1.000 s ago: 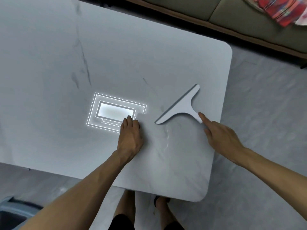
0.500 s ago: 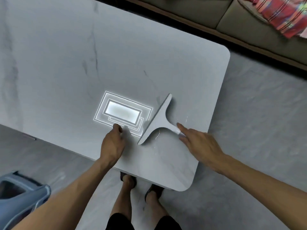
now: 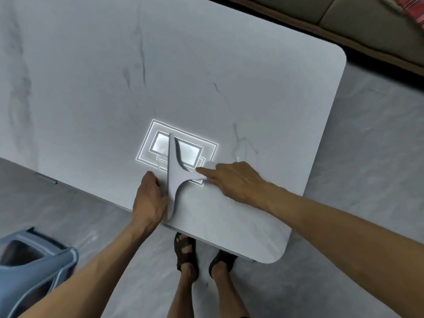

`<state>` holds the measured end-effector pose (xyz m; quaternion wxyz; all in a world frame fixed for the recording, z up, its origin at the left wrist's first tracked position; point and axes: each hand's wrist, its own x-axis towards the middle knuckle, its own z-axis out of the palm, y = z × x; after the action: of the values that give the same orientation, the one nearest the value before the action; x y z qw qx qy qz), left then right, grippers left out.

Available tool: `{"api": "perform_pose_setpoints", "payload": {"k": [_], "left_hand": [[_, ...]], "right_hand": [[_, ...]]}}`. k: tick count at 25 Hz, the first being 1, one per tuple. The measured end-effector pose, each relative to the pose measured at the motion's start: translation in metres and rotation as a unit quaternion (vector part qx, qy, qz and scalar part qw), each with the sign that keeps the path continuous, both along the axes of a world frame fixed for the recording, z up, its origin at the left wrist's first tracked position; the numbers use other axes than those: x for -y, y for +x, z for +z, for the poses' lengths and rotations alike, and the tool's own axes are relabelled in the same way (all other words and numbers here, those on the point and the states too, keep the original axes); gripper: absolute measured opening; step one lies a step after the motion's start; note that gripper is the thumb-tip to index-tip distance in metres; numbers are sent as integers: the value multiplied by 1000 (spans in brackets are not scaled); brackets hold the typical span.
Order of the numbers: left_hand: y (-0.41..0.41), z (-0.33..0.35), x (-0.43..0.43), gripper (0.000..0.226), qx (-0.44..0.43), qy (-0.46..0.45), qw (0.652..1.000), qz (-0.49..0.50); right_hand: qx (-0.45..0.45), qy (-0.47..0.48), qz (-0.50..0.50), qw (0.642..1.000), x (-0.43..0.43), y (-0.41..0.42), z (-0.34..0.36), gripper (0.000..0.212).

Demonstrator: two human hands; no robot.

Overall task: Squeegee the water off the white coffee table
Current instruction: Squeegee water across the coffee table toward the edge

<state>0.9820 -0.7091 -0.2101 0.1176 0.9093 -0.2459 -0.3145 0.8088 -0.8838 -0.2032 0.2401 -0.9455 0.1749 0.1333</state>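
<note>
Right hand (image 3: pixel 234 180) fingers around squeegee (image 3: pixel 174 177) handle; left hand (image 3: pixel 149 200) loosely curled beside blade.

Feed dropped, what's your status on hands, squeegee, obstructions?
Right hand on squeegee handle, left hand beside blade. Squeegee flat on table. Nothing blocking.

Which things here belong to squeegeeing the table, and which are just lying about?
Belong to the job:
squeegee
white coffee table
left hand
right hand

Just lying about:
blue plastic stool
sofa
plaid cloth
</note>
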Motion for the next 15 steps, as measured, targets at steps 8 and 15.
{"api": "perform_pose_setpoints", "payload": {"k": [8, 15], "left_hand": [[-49, 5, 41, 50, -105, 7, 993, -60], [-55, 14, 53, 49, -124, 64, 968, -209]], "right_hand": [[-105, -46, -213, 970, 43, -157, 26, 42], [-137, -88, -322, 933, 49, -246, 49, 40]]}}
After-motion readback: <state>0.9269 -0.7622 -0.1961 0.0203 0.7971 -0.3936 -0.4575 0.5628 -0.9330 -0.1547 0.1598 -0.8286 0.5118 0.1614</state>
